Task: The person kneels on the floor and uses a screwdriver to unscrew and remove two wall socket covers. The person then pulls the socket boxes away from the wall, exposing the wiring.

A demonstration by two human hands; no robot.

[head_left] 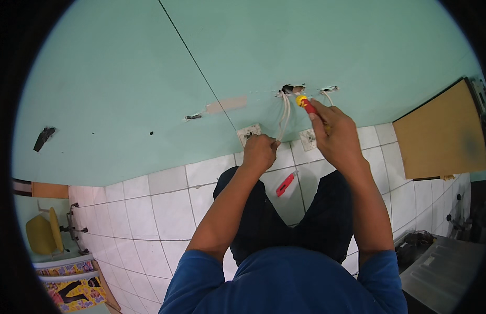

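Observation:
White electrical cables hang out of a broken hole in the green wall. My left hand is closed, pinching the lower ends of these cables beside a white socket plate. In my closed right hand is a red-and-yellow hand tool; its yellow end points up at the wall just below the hole, and my fingers hide the rest. Partly behind my right hand, a second white socket plate sits low against the wall. A red utility knife lies on the tiles between my knees.
Another cable loops from a smaller hole to the right. A brown board stands at the right, above a grey plastic bin lid. A yellow chair is far left. A dark cord runs down the wall.

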